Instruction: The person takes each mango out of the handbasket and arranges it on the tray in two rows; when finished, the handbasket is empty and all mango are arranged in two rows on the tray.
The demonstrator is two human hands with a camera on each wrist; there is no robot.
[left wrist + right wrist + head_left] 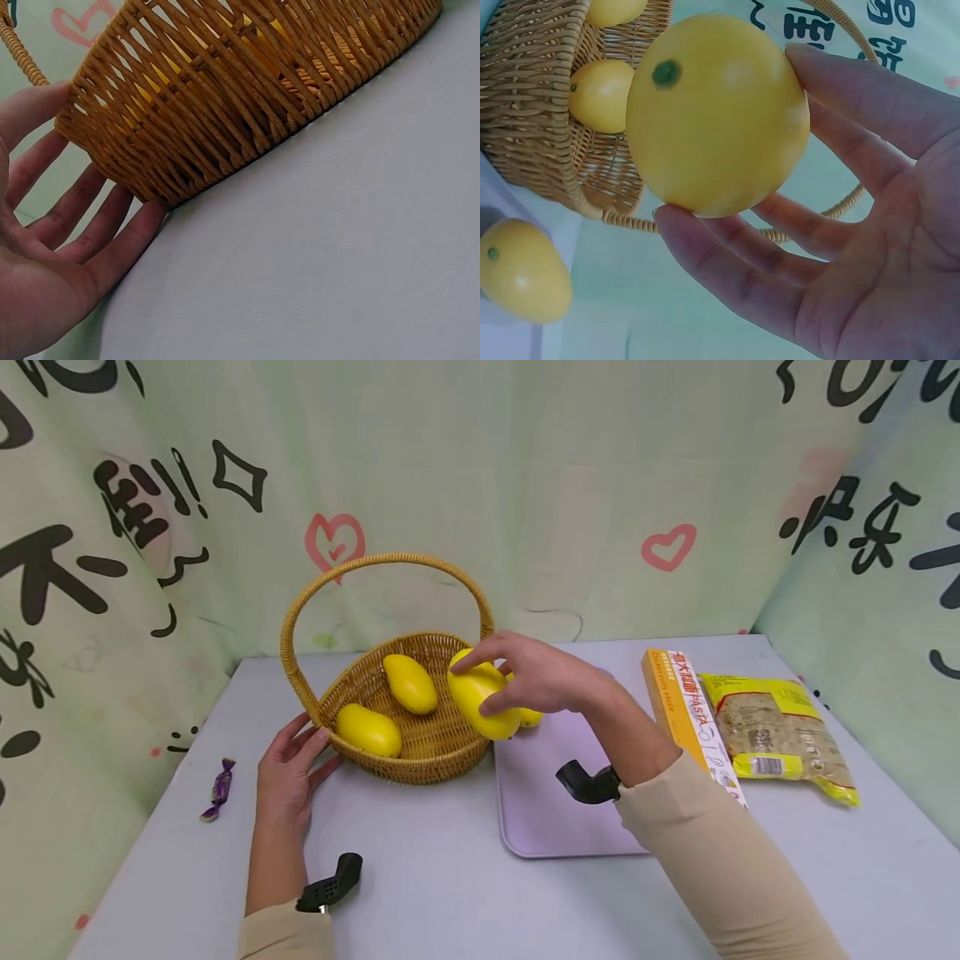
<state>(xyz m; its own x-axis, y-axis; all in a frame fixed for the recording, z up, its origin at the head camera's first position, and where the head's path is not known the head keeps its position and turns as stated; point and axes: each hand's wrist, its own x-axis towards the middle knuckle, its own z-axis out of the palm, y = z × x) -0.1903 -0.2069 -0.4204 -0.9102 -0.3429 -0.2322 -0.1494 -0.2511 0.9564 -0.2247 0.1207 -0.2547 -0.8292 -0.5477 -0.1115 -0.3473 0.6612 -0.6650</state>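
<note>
Head view: your right hand point(543, 677), fingers spread, is gripping a mango point(474, 697) near the right rim of the basket point(427, 770), which your extended left hand point(288, 770) is touching, and partly hiding another mango point(531, 718) on the tray point(562, 822).

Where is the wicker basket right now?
In the head view, the basket stands on the table, left of the purple tray, with the left hand touching its left side.

The left hand point(288, 770) rests at left, thumb and fingers spread; the right forearm point(636, 735) slants in from the near right, the right hand point(538, 673) gripping between thumb and bowed fingers.
</note>
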